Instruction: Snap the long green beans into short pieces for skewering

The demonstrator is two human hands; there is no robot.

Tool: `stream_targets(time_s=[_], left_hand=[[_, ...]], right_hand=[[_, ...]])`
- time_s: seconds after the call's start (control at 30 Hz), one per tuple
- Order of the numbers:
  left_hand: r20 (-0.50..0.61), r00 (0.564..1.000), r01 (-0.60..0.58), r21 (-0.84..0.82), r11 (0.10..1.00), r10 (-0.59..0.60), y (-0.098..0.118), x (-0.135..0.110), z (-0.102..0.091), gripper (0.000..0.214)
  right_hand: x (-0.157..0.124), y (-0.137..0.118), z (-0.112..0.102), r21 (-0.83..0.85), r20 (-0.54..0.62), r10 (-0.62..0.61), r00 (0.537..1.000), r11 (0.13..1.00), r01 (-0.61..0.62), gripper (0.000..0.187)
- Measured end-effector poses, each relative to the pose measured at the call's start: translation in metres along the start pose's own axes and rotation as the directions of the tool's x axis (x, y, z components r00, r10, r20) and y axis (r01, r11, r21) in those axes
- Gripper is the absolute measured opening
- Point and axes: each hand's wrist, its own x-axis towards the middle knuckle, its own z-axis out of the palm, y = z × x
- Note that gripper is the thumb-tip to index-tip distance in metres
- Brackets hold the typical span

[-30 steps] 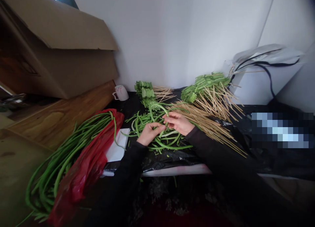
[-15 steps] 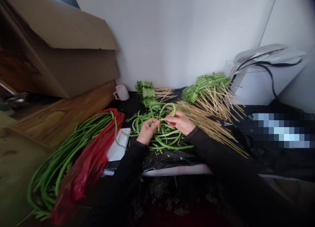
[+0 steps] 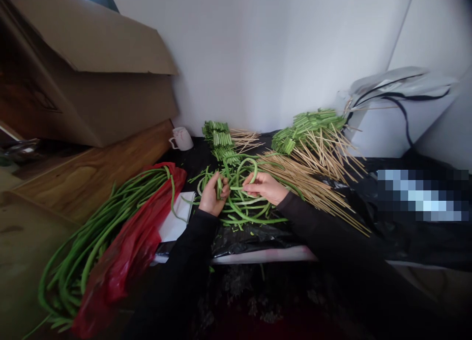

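My right hand [image 3: 267,187] pinches a long green bean [image 3: 254,167] that curves up in a loop over the pile. In my left hand [image 3: 214,195], half-curled fingers hold a short piece of green bean [image 3: 219,183]. Below and between both hands lies a loose tangle of long beans [image 3: 254,217], with cut pieces around it on black plastic. Just behind are bundles of cut beans on skewers [image 3: 223,138], and a larger heap of skewered beans [image 3: 313,123] lies to the right. Bare wooden skewers [image 3: 313,187] spread beside my right wrist.
A red plastic bag [image 3: 136,251] full of long beans [image 3: 92,241] lies on the left, beside a white paper [image 3: 177,222]. A white mug [image 3: 181,139] and a large cardboard box [image 3: 121,94] stand behind it. A white wall closes off the back.
My hands have moved apart from where they nearly met. The left has turned, showing a short bean piece in its fingers; the right has shifted slightly down with the long bean.
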Motion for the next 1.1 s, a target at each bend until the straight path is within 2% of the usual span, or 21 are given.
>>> stream_targets(time_s=[0.13, 0.3, 0.47, 0.57, 0.77, 0.87, 1.1], left_hand=[[0.02, 0.999, 0.026, 0.026, 0.999, -0.026, 0.002, -0.003, 0.002, 0.035], [0.119, 0.99, 0.047, 0.193, 0.98, -0.07, -0.008, -0.009, 0.006, 0.03], [0.209, 0.977, -0.047, 0.376, 0.926, -0.035, -0.01, -0.01, 0.004, 0.028], [0.247, 0.968, -0.075, 0.425, 0.902, -0.036, -0.008, -0.01, 0.003, 0.029], [0.275, 0.96, -0.069, 0.38, 0.922, -0.041, -0.01, -0.01, 0.003, 0.037], [0.264, 0.964, -0.068, 0.406, 0.912, -0.046, -0.011, -0.009, 0.002, 0.034], [0.305, 0.952, -0.166, 0.581, 0.797, -0.024, -0.008, -0.01, 0.004, 0.029]], right_hand=[[0.0, 0.0, -0.001, 0.03, -0.005, -0.01, 1.0, 1.0, 0.01, 0.029], [-0.002, -0.007, 0.001, 0.081, -0.018, 0.01, 1.0, 0.997, -0.009, 0.031], [0.001, -0.013, -0.005, 0.154, -0.121, 0.005, 0.993, 0.988, 0.014, 0.032], [0.002, -0.015, -0.008, 0.174, -0.153, 0.0, 0.988, 0.984, 0.027, 0.034], [0.0, -0.016, -0.005, 0.183, -0.138, -0.009, 0.99, 0.983, 0.034, 0.034], [0.0, -0.017, -0.003, 0.178, -0.129, -0.015, 0.992, 0.983, 0.038, 0.033], [-0.002, -0.019, 0.001, 0.138, -0.098, 0.0, 0.995, 0.99, 0.014, 0.03]])
